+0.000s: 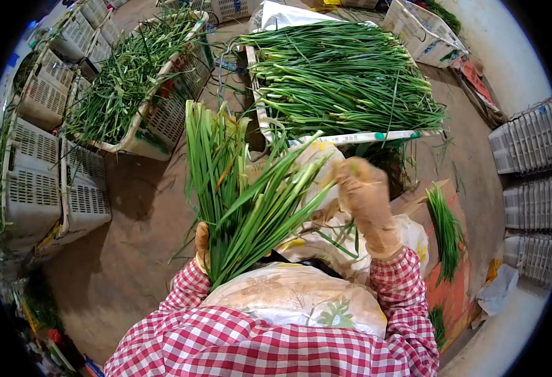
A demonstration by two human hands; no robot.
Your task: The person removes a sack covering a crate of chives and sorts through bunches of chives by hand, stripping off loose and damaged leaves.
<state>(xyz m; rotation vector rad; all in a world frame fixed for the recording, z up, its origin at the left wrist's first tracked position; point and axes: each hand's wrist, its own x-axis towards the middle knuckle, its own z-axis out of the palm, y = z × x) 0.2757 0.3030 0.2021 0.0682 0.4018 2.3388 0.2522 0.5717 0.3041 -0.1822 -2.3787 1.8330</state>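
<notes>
My gloved left hand [202, 247] is wrapped round a large bunch of garlic chives [222, 207], held upright and fanned out in front of my lap. Part of the bunch leans to the right, its pale stalk ends pointing at my right hand. That hand [365, 200], also gloved and a little blurred, has its fingers curled in beside those stalk ends. Whatever it pinches is hidden. A few loose blades [345, 242] hang below it, over the patterned apron [288, 292] on my lap.
A white crate [345, 138] ahead carries neatly laid chives [345, 75]. To its left, another crate [178, 94] is heaped with loose greens [128, 81]. More crates [34, 179] line the left side. At right, a small chive bundle [444, 232] lies on a reddish board [449, 292], near stacked crates [527, 141].
</notes>
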